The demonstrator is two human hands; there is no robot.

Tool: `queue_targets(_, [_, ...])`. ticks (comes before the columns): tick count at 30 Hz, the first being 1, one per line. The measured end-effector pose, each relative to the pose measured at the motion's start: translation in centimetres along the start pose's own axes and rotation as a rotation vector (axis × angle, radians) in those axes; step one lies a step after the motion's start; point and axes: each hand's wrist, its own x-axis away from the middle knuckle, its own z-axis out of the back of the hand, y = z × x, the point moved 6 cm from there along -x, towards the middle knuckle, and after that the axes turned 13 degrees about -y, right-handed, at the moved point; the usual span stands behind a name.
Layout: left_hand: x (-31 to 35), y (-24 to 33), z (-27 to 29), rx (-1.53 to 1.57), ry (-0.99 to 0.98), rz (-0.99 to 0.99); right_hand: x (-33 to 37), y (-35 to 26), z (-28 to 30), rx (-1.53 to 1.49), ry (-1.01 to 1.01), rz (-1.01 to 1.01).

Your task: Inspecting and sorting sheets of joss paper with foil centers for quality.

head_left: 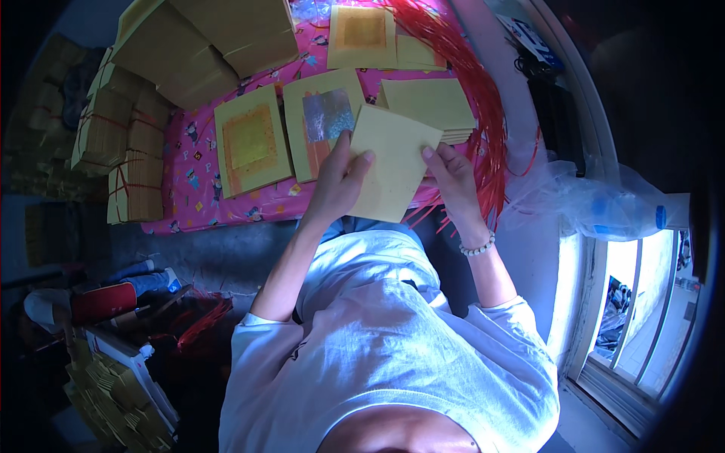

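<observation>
Nearest is the wearer's white shirt, below the pale yellow paper, which is held up in both hands over the front edge of the table and serves here as the landmark. The left hand pinches its left edge, thumb laid on the face; the right hand, a beaded bracelet at its wrist, nips the right edge near the upper corner, fingers curled, though how firmly I cannot tell. Gripping opposite sides probably keeps it flat and steady; whether it is one sheet or several is unclear. Just left of it, on the pink patterned cloth, lies a pile topped by a silvery square, and farther left an orange-marked pile; both lie face up, perhaps so the squares stay within reach. Right of it and behind sits a plain pile, with red strands trailing past. Well to its left stand bundles bound with red ties, likely to stop them sliding. Farthest beyond it rests another orange-marked stack.
</observation>
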Motion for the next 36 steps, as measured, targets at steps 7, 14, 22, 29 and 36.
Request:
queue_targets(7, [1.1,0.4,-0.3,-0.08,-0.126,0.119,0.6,-0.3,-0.1,0.005,-0.037,-0.066])
queue_targets(14, [0.6,-0.5,-0.8,-0.236,-0.345,0.167,1.9,0.3,1.5,0.203,-0.29,-0.203])
queue_targets(22, [-5.3,1.5,1.7,0.17,-0.341,0.285,-1.0,-4.1,6.7,0.173,0.07,0.014])
queue_targets(29, [-12.6,-2.2,1.1,0.292,-0.137,0.134,-5.0,-3.2,11.3,0.275,0.242,0.03])
queue_targets(36, [-14.2,-7.9,-0.2,0.262,-0.134,0.232,-6.1,1.1,14.9,0.517,0.263,-0.135])
